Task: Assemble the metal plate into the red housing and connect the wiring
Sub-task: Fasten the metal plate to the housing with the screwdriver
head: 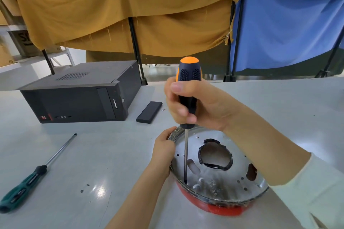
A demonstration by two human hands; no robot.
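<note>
A round shiny metal plate (210,184) with a black-rimmed centre hole sits in the red housing (223,209), whose red edge shows below the plate's near rim. My right hand (197,104) grips the black and orange handle of a screwdriver (189,78) held upright. Its shaft runs down to the plate's near left part, tip at about the surface. My left hand (163,149) holds the plate's left rim, fingers curled over the edge. No wiring is visible.
A second screwdriver with a green handle (28,182) lies on the white table at the left. A black desktop computer case (78,95) stands at the back left, with a flat black bar (149,112) beside it. Small dark bits (84,188) lie on the table.
</note>
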